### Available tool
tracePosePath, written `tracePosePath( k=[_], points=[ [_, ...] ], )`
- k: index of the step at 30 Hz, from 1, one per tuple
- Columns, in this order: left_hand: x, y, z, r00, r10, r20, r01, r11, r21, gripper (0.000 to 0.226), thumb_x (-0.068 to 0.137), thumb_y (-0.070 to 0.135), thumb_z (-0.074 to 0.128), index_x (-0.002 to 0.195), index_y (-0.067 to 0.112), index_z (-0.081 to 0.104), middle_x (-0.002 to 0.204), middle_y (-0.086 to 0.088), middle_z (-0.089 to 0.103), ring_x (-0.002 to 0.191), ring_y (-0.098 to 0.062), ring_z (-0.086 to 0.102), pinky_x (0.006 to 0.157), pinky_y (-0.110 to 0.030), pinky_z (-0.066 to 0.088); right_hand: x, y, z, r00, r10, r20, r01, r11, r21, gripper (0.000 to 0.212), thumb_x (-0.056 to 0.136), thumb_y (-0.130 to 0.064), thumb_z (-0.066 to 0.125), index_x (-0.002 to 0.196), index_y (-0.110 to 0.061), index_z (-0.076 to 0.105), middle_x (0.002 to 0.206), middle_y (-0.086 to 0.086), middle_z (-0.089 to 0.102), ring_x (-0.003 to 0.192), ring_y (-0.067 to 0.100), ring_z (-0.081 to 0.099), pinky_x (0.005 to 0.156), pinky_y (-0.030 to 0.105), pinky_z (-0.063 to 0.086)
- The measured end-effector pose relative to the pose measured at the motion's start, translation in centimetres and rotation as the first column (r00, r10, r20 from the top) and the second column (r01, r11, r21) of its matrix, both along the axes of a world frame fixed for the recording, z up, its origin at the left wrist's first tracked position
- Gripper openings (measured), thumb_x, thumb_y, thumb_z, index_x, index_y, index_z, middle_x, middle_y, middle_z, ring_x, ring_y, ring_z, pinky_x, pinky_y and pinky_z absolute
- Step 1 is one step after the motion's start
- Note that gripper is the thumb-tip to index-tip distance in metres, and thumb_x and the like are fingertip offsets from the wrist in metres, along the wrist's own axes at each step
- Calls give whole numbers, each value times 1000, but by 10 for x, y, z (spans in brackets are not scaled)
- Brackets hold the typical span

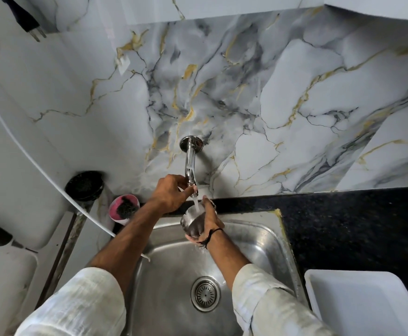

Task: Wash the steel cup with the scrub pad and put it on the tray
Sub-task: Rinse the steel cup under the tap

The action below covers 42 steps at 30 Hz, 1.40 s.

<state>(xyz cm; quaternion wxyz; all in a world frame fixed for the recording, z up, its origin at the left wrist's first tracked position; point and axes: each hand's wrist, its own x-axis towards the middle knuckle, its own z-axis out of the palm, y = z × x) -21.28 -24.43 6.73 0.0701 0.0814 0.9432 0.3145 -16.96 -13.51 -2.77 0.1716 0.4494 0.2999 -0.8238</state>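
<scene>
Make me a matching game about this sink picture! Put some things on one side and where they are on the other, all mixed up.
Things:
1. steel cup
2. white tray
3. pink bowl
4. drain

Places:
A. on the dark counter, right of the sink
B. under the running tap, in the right hand
C. in the bottom of the sink
D. left of the sink, by the wall

Pairs: 1-B, 2-A, 3-D, 4-C

Both arms: loose off-white woven-fabric sleeves pushed up the forearms. Right wrist: knotted black thread band, frayed ends hanging.
</scene>
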Motion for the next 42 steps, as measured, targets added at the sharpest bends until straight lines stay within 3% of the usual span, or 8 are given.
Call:
tracePosePath(
  k=[7,12,18,24,31,35,38,42],
  points=[
    [10,23,-1,973,193,-130,-213,964,-158,51,87,56,75,92,6,74,83,-12,74,75,-28,69,59,-36,53,19,28,2,954,248,-167,-242,969,55,85,68,-66,88,134,-19,63,138,24,63,124,41,66,85,55,66],
    [37,15,-17,938,330,103,-346,892,292,43,95,57,62,98,15,68,95,-10,75,93,-33,71,78,-40,53,58,68,-6,921,374,-110,-350,917,192,77,58,-84,81,112,-32,65,122,20,67,103,36,78,81,50,67],
    [104,30,-69,771,-21,637,-291,877,382,59,106,61,38,133,18,68,129,-10,72,110,-32,68,100,-46,52,104,110,2,885,449,-122,-403,871,279,92,52,-80,89,123,-24,76,119,16,82,106,38,80,91,55,64],
    [154,69,-69,719,-187,670,-269,814,515,71,94,68,56,138,12,61,113,-13,67,97,-26,65,90,-43,56,123,139,12,950,309,-52,-252,852,458,112,52,-93,71,130,-13,72,131,17,74,122,39,69,114,57,49],
    [186,91,-60,700,-347,624,-17,866,500,80,63,67,83,132,34,59,128,-13,74,99,-30,74,91,-44,52,127,163,16,979,189,-82,-114,828,549,51,93,-64,58,88,-14,65,88,9,71,84,24,64,90,40,51],
    [201,117,-68,765,-248,594,49,943,330,110,40,76,91,138,44,52,124,-1,71,103,-21,69,90,-41,57,145,180,19,936,346,-65,-175,617,767,38,100,-42,59,109,-8,72,104,17,81,79,25,69,66,30,50],
    [211,130,-83,929,3,371,40,993,-108,114,40,77,87,138,36,48,127,-3,51,117,-30,61,105,-48,53,185,220,9,853,509,114,-277,257,926,22,97,-27,65,102,-9,78,112,17,81,104,35,74,85,38,59],
    [223,134,-97,886,-16,464,53,996,-66,97,47,72,91,126,28,57,121,-2,59,120,-31,61,110,-50,51,256,284,-13,664,565,489,-479,-180,859,24,95,-17,60,111,-14,79,125,13,76,121,36,67,99,40,58]
  ],
)
